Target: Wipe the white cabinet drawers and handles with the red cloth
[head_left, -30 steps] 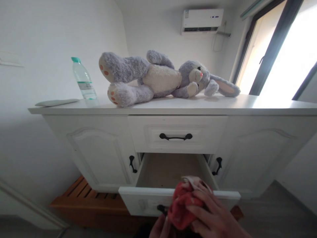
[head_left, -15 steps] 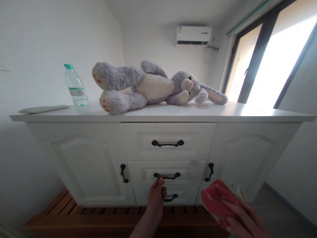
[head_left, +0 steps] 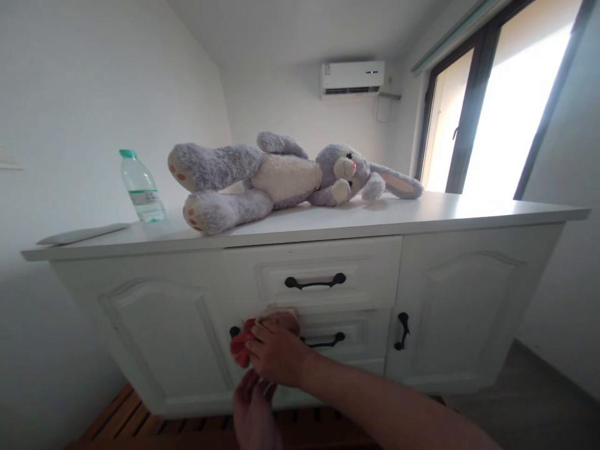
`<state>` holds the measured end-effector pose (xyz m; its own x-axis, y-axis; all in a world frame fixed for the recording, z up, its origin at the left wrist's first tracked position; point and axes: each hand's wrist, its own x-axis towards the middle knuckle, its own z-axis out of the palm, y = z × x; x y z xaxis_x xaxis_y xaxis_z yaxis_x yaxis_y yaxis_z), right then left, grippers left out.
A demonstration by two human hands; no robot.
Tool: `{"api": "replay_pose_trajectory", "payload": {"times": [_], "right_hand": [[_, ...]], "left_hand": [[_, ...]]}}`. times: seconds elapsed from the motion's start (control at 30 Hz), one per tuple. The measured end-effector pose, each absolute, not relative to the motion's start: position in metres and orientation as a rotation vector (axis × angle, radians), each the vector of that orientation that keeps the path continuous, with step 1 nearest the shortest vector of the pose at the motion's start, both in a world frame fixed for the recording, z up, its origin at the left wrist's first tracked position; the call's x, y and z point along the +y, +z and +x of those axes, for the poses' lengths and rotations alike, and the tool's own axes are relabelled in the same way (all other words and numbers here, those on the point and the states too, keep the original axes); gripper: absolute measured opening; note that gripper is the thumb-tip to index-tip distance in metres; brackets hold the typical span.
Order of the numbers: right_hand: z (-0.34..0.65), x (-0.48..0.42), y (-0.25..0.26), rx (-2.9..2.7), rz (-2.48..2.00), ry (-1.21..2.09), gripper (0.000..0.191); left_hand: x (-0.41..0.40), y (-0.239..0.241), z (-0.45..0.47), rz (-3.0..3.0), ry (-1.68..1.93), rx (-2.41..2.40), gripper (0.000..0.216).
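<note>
My right hand presses a red cloth against the left end of the middle drawer front of a white cabinet. The cloth bulges out to the left of my fingers, beside a black door handle. My left hand hangs just below, fingers loosely together and pointing up toward the right hand, holding nothing. All the drawers are closed; the top drawer's black handle sits above my hands.
A grey plush rabbit lies on the cabinet top, with a water bottle and a flat white object to its left. A wooden slatted platform sits under the cabinet. An air conditioner hangs on the far wall; window at right.
The open drawer was pushed closed by my left hand. My right hand carried the red cloth from the lower right up and left onto the middle drawer front. My left hand dropped off the handle.
</note>
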<state>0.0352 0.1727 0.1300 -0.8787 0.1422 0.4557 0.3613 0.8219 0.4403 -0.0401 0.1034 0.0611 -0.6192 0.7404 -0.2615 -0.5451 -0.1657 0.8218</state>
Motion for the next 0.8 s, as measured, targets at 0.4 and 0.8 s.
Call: {"api": "replay_pose_trajectory", "payload": {"times": [0.4, 0.8], "right_hand": [[0.165, 0.167, 0.111, -2.520, -0.620, -0.741, 0.022], [0.316, 0.141, 0.034, -2.464, -0.943, -0.726, 0.037]], "left_hand": [[0.115, 0.072, 0.042, 0.805, 1.585, 1.242, 0.041], [0.122, -0.002, 0.183, 0.898, 1.405, 0.850, 0.047]]}}
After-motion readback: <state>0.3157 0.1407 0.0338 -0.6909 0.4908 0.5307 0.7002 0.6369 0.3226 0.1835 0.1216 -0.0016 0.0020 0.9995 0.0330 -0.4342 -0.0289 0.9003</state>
